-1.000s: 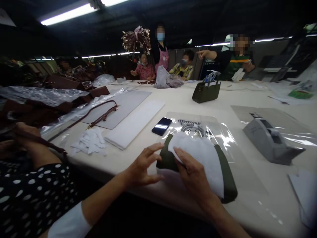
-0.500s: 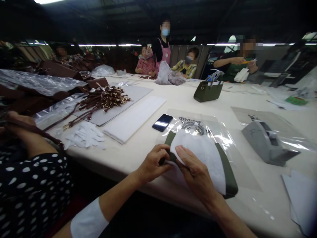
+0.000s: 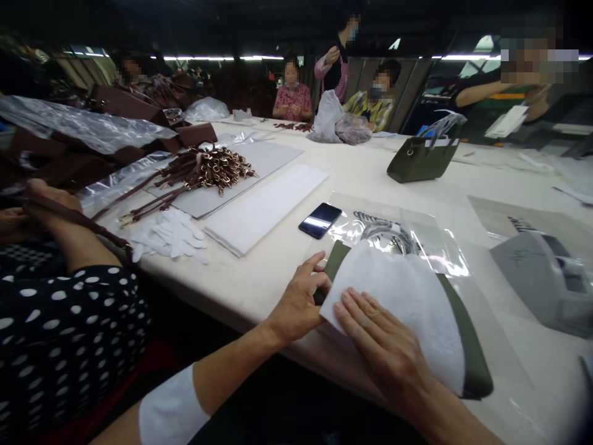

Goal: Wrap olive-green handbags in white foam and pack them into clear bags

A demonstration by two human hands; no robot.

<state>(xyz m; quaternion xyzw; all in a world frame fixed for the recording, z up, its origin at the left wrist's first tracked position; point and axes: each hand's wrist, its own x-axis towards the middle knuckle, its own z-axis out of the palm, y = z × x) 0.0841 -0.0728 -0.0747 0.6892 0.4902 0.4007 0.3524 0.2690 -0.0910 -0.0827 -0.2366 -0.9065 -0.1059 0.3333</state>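
A green bag [image 3: 473, 364] lies at the table's front edge, with a white sheet [image 3: 407, 290] over its middle and grey wrapped handles [image 3: 393, 238] at its far side. My right hand [image 3: 384, 340] rests flat on the sheet, fingers extended. At the bag's left corner is my left hand [image 3: 301, 300], its thumb beneath the sheet's edge and its fingers curled near the green side; what they pinch, if anything, is hidden. Clear plastic [image 3: 445, 238] with dark lettering lies under and behind the bag.
Phone [image 3: 320, 220], folded white sheets [image 3: 266, 210], white gloves [image 3: 169, 236] and brown straps [image 3: 217, 170] lie leftward. A second green bag [image 3: 424, 161] stands behind; a grey dispenser [image 3: 537, 278] is right. A person in polka dots [image 3: 78, 321] sits close left.
The view has swung left, so the table things appear further right. My right hand has flattened and spread over the sheet. My left fingers have lifted and loosened at the corner.
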